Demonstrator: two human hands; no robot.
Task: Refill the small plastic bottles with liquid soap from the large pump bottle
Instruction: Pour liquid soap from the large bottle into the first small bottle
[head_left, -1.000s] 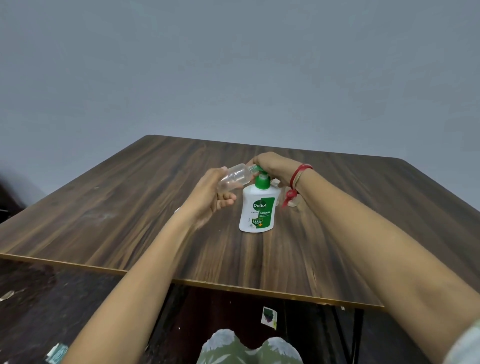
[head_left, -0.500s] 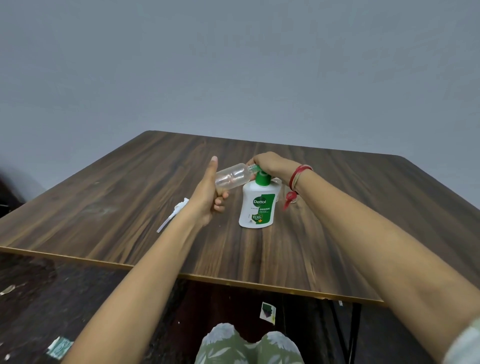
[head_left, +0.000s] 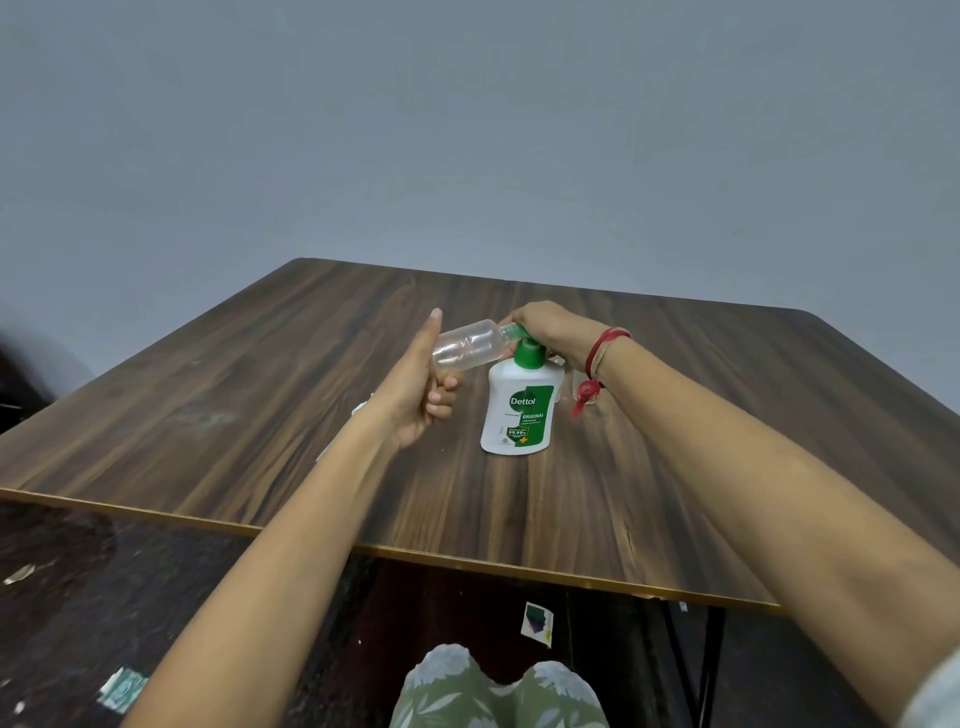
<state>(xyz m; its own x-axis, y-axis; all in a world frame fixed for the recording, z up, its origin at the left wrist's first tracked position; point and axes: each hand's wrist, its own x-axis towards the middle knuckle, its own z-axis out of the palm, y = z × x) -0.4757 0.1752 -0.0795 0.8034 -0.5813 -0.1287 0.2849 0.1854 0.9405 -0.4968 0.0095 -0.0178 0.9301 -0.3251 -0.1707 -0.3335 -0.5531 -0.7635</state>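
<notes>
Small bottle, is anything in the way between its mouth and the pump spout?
Nothing visible. The left hand holds the small bottle tilted sideways, its mouth right at the green spout of the pump bottle. The right hand covers the pump head, so the joint itself is partly hidden.

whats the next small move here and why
Probably press the pump down with the right hand. It rests on the green head of the large pump bottle, and the left hand holds the small clear bottle, which looks empty, tilted with its mouth at the spout.
</notes>
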